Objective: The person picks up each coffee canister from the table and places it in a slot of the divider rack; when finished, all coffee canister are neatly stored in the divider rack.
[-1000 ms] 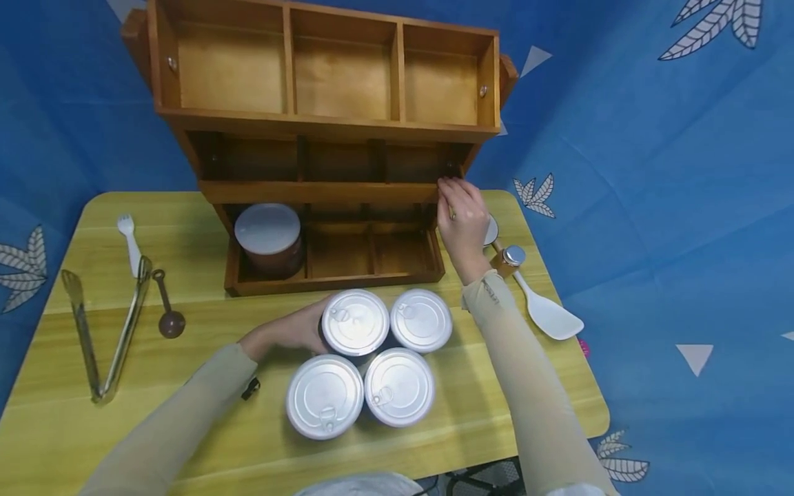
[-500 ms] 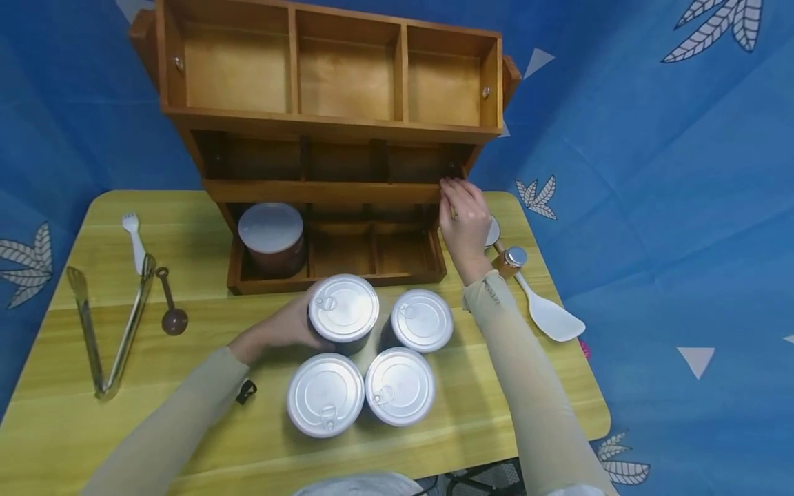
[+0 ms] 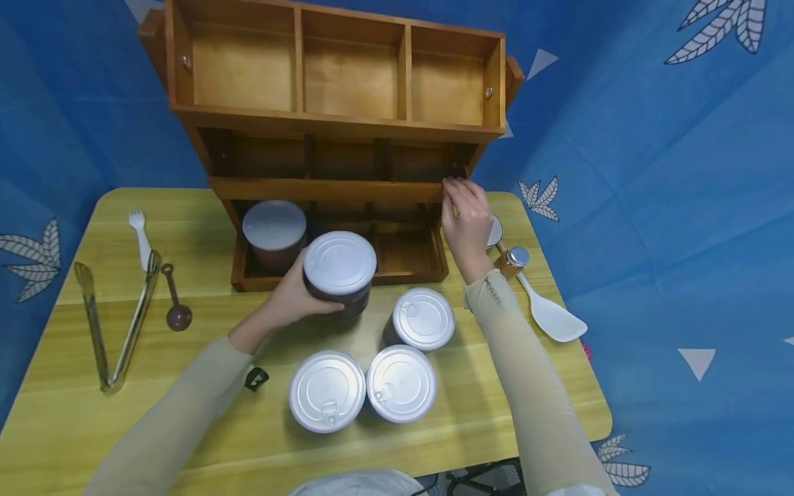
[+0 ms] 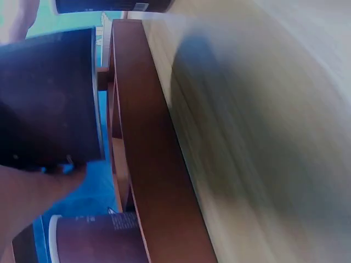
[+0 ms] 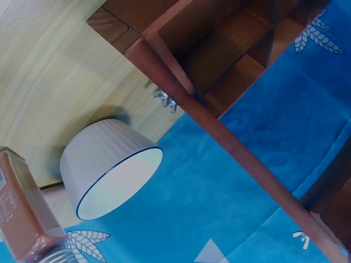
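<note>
My left hand [image 3: 291, 295] grips a dark can with a pale lid [image 3: 340, 263], thumb across its near side. The can hangs above the table, just before the lowest tier of the wooden rack [image 3: 338, 187]. In the left wrist view the held can [image 4: 49, 98] is tilted by the camera angle, off the tabletop. My right hand [image 3: 466, 219] holds the right end of the middle tier's front edge, fingers bent over it. A similar brown can [image 3: 274, 238] stands in the lowest tier's left compartment. Three more lidded cans [image 3: 423, 319] stand grouped on the table.
Metal tongs [image 3: 120, 331], a white fork [image 3: 140, 238] and a brown scoop [image 3: 177, 306] lie at the left. To the right are a white spatula [image 3: 555, 317], a small jar [image 3: 512, 260] and a white cup [image 5: 109, 164]. A small black object [image 3: 256, 378] lies near my left sleeve.
My left hand has lifted the can out of the group and carried it away from me to the rack's front. The right hand stays on the rack.
</note>
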Available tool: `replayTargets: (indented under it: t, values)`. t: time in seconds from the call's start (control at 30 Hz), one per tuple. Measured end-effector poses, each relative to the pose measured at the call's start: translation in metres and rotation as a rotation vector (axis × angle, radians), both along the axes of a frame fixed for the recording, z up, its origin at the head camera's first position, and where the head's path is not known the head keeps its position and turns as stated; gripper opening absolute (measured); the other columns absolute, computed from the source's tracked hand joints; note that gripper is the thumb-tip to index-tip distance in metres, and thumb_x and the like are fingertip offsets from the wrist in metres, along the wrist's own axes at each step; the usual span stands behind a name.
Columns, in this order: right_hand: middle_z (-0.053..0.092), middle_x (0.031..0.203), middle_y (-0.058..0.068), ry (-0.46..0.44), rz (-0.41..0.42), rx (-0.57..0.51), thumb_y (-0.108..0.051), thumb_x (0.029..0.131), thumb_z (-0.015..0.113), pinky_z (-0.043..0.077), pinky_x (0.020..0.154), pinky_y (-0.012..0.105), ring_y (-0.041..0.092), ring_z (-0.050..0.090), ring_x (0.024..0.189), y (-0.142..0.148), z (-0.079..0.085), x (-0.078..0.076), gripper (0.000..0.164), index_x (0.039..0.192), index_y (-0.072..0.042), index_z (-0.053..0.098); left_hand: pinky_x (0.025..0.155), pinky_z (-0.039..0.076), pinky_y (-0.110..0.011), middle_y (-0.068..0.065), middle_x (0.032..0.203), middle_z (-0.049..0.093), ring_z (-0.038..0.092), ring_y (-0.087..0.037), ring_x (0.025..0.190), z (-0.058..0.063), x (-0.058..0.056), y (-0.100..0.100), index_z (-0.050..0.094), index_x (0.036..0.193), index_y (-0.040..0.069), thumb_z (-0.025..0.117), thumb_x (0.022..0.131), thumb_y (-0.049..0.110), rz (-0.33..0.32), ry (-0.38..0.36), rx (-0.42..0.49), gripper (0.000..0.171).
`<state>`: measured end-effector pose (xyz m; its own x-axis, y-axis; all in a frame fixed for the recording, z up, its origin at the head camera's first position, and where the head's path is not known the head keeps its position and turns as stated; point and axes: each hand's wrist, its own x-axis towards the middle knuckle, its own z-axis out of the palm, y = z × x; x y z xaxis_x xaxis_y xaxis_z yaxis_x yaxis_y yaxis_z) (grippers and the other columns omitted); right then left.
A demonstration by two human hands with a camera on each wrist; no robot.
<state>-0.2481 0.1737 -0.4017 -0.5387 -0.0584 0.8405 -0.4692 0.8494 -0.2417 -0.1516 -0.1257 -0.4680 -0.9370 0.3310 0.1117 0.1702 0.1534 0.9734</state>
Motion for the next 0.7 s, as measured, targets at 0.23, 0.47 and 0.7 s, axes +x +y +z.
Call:
replayTargets:
  t: [0.23, 0.47, 0.7]
  values:
    - [0.076, 0.105, 0.012, 0.000, 0.004, 0.002, -0.011, 0.095, 0.062, 0.053, 0.098, 0.037, 0.028, 0.069, 0.105, 0.001, -0.002, 0.000, 0.020, 0.104, -0.002, 0.077, 0.119, 0.029, -0.056, -0.016, 0.152, 0.036, 0.038, -0.035, 0.140, 0.003, -0.015, 0.012, 0.019, 0.153, 0.012, 0.089, 0.066, 0.007, 0.093, -0.051, -0.049, 0.112]
    - [0.076, 0.105, 0.011, 0.007, -0.005, 0.006, -0.012, 0.096, 0.062, 0.054, 0.097, 0.037, 0.028, 0.068, 0.105, 0.003, -0.002, -0.001, 0.020, 0.104, -0.002, 0.077, 0.118, 0.031, -0.055, -0.017, 0.154, 0.032, 0.035, -0.035, 0.142, 0.007, -0.030, 0.028, 0.015, 0.154, 0.010, 0.089, 0.069, 0.015, 0.202, -0.092, -0.105, 0.113]
    - [0.077, 0.104, 0.012, 0.027, 0.009, 0.000, -0.008, 0.094, 0.062, 0.054, 0.097, 0.037, 0.029, 0.069, 0.103, 0.002, -0.001, -0.002, 0.018, 0.103, -0.001, 0.077, 0.118, 0.032, -0.052, -0.018, 0.153, 0.033, 0.036, -0.035, 0.141, 0.007, -0.047, 0.041, 0.017, 0.153, 0.007, 0.089, 0.069, 0.016, 0.285, -0.088, -0.100, 0.111]
